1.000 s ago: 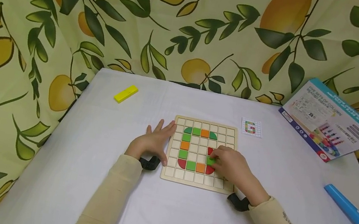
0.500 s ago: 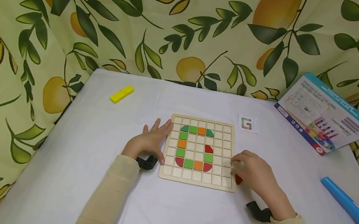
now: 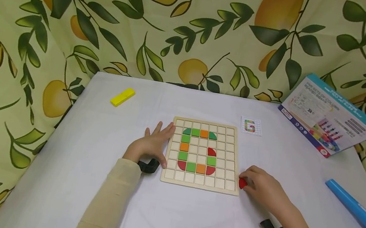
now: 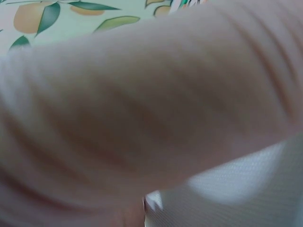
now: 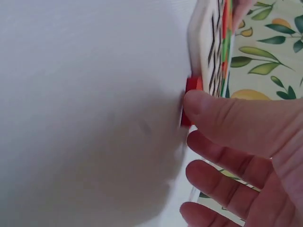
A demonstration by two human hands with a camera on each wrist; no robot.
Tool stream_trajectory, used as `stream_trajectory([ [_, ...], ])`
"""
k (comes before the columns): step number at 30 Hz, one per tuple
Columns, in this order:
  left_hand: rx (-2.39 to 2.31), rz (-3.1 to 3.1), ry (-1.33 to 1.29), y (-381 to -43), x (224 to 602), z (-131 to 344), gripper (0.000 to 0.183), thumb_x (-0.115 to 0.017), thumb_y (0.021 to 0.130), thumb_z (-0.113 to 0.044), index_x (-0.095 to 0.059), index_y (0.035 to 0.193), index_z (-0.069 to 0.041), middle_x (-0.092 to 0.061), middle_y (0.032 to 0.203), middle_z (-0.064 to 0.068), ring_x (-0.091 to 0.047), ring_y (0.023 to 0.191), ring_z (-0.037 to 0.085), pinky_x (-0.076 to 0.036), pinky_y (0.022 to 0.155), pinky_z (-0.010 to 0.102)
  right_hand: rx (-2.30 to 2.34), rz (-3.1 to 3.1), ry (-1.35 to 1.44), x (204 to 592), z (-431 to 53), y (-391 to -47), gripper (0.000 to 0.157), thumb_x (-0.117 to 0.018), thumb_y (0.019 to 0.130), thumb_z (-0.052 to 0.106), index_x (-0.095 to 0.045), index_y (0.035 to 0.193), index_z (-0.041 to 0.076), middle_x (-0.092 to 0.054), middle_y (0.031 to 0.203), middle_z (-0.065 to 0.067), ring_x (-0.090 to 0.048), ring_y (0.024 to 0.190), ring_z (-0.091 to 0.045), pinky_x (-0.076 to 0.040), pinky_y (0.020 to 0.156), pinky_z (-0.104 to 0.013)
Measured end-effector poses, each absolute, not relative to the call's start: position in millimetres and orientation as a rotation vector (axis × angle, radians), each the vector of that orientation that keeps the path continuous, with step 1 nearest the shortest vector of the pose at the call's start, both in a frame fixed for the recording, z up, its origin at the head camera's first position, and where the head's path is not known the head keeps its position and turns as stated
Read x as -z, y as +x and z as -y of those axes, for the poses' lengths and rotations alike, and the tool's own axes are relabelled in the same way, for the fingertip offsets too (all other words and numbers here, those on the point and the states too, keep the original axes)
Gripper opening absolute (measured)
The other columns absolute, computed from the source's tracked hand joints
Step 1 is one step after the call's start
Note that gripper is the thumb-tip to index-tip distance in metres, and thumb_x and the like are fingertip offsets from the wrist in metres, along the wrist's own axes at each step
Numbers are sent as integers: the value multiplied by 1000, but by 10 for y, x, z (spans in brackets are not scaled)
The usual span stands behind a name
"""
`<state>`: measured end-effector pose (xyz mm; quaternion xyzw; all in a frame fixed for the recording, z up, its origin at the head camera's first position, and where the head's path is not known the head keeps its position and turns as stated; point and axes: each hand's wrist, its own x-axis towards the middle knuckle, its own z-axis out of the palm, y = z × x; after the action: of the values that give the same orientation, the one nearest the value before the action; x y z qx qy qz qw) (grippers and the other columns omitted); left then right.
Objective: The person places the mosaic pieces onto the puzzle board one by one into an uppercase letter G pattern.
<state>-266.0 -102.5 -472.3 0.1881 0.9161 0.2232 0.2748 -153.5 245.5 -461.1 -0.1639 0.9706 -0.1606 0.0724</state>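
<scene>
A wooden grid board (image 3: 226,183) lies flat on the white table. Green, orange and red tiles in it form a G-like outline, with a red quarter-round tile (image 3: 211,152) at the inner end. My left hand (image 3: 150,145) rests along the board's left edge, fingers spread and thumb against the frame; in the left wrist view a blurred wrist fills most of the picture. Just off the board's lower right edge, my right hand (image 3: 263,187) pinches a loose red tile (image 3: 242,183). The right wrist view has the thumb on this red tile (image 5: 191,85), fingers curled beneath.
Behind the board lies a small card (image 3: 251,126) printed with a coloured G. A yellow block (image 3: 123,97) sits at the back left. At the right stand a tilted box (image 3: 329,118) and a blue tube-like object (image 3: 352,209). A fruit-patterned cloth (image 3: 196,31) hangs behind.
My right hand has left the green tile at the board's inner right and moved right, off the board, to the loose red tile. The left hand stays at the left edge.
</scene>
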Motion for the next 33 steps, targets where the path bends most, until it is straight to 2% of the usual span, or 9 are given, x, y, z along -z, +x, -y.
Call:
stream_trajectory([
  [14,-597,-2468,521,-2688,4719,1017,138,-91,46,-30,0,149,-20,11,153,-8,22,137,24,14,103,60,398,-2959,-609,4612,-2519,-1576,24,-78,69,11,-70,90,5,-63,91,-3,-57,87,-20,-52,78,-39],
  [20,-597,-2466,516,-2668,4712,1015,137,-91,47,-29,-1,149,-20,11,154,-7,22,137,24,14,103,60,479,-2993,-608,4431,-2514,-1729,21,-77,70,10,-69,89,7,-61,88,-1,-56,82,-19,-52,75,-39],
  [27,-585,-2473,513,-2643,4719,1022,136,-91,48,-28,0,149,-20,11,153,-7,22,137,24,13,103,60,603,-2956,-598,4303,-2139,-2014,23,-74,75,12,-68,97,8,-61,99,-4,-55,89,-22,-51,78,-40],
  [33,-586,-2470,506,-2650,4714,1030,137,-91,48,-29,0,149,-20,12,153,-8,22,137,24,13,103,60,576,-2929,-720,4426,-1762,-2250,21,-75,76,15,-70,96,9,-61,94,0,-55,88,-17,-51,75,-32],
])
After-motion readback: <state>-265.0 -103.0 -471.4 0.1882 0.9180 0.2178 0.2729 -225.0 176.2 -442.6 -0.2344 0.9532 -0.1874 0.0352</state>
